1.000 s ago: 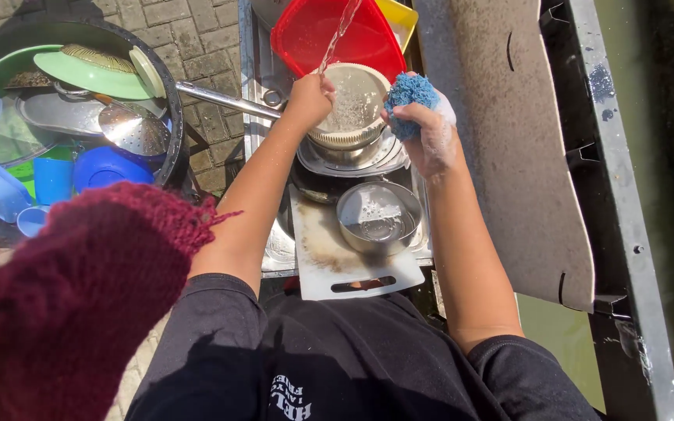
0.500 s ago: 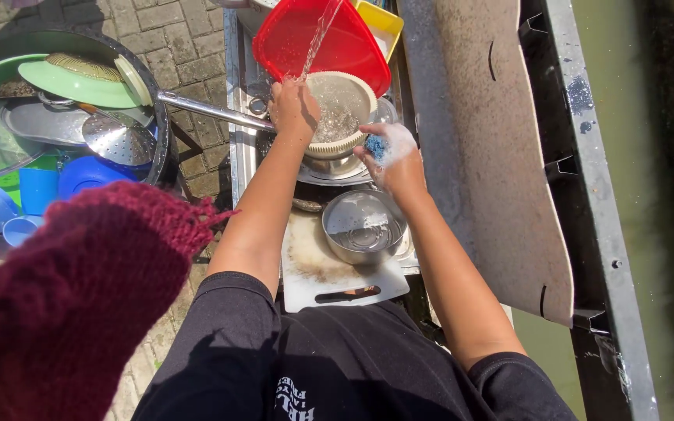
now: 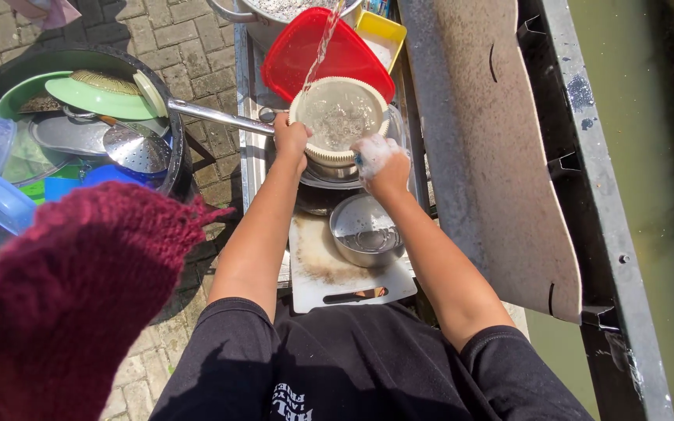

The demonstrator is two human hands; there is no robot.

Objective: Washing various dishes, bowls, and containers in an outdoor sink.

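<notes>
A cream plastic colander (image 3: 340, 117) sits over stacked metal dishes in the sink, with a stream of water (image 3: 321, 47) falling into it. My left hand (image 3: 290, 139) grips the colander's left rim. My right hand (image 3: 382, 164), covered in soap foam, is closed on a blue sponge of which only a sliver shows, pressed at the colander's lower right rim. A metal bowl (image 3: 364, 230) rests on a white cutting board (image 3: 329, 273) just below my hands.
A red tray (image 3: 306, 54) and a yellow container (image 3: 380, 35) lie behind the colander. A large black basin (image 3: 177, 156) at left holds green plates, a metal skimmer and blue plastic items. A long metal handle (image 3: 212, 115) juts out. A worn board (image 3: 493, 156) lies right.
My right hand has moved down from beside the colander to its lower right rim, and the sponge is now mostly hidden in foam. The view has shifted, so the sink sits lower in frame.
</notes>
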